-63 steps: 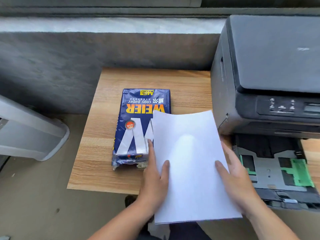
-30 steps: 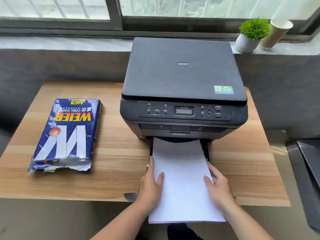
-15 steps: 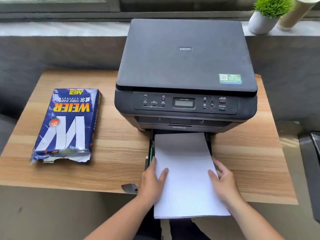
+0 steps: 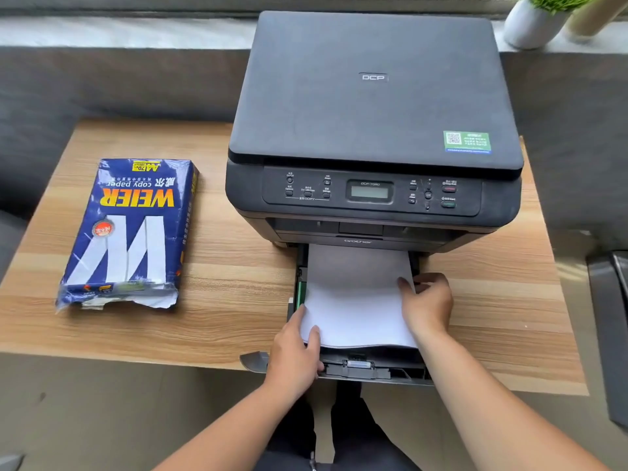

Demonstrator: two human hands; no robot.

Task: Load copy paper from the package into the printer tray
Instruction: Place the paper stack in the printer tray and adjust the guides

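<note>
Since half a second ago the paper stack (image 4: 353,297) has slid deeper into the tray (image 4: 370,370) between my hands, left hand (image 4: 295,348) pinching its near corner, right hand (image 4: 426,305) gripping its far edge; I should lower it flat, squared between the guides.

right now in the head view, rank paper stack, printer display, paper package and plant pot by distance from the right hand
1. Paper stack, touching the right hand.
2. Printer display, above it.
3. Plant pot, far right on the sill.
4. Paper package, far left.
</note>
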